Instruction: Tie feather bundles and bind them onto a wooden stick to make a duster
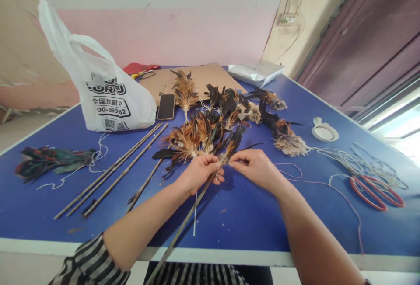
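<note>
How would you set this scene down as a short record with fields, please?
Left grip: closed around a thin stick, dark and brown feathers at its top
Right grip: thumb and finger together beside the left; what they pinch is too small to tell
Ahead: loose feather bunches
Left side: more sticks, white bag, phone
Right side: red-handled scissors, pale string
Surface: blue table

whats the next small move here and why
Probably wind the pink thread once around the base of the feathers: the left hand holds the stick near its feathered end, and the right hand is close beside it. Whether the thread is already tied on is hidden.
</note>
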`<state>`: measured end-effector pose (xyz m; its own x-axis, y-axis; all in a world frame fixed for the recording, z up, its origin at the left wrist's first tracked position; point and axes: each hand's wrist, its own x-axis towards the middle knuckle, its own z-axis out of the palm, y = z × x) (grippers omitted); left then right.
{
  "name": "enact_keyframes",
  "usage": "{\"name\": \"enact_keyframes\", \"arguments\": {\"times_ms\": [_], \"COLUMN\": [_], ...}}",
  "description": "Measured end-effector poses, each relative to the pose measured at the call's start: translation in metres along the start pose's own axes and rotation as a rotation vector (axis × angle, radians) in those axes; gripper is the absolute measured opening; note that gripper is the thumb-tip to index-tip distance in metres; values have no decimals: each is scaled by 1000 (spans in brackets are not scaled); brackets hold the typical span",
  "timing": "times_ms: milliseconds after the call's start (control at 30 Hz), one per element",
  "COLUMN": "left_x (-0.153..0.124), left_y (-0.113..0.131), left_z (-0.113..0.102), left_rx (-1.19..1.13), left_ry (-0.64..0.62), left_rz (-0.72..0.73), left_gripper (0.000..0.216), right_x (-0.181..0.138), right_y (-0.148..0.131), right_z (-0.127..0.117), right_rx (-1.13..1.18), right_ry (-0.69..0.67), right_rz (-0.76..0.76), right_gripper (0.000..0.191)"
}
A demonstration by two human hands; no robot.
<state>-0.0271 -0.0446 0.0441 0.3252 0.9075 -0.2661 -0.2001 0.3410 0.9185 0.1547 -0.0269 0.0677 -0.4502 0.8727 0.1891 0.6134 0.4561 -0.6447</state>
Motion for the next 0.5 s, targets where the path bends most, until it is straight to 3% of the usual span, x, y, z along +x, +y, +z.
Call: {"name": "enact_keyframes", "arguments": {"times_ms": [233,500], "left_x": [2,1], "left_y": [-11,-20], "left_z": [1,10], "left_rx": [138,146], "left_ry": [38,33], "left_rz": [91,87], "left_gripper": [24,24], "right_x": [-6,-2], "right_y": [-5,-1], "right_z": [-8,-5], "right_rx": [-237,-250], "right_ry": [-3,117], "right_rz": [-170,-240], "right_gripper": [12,17]}}
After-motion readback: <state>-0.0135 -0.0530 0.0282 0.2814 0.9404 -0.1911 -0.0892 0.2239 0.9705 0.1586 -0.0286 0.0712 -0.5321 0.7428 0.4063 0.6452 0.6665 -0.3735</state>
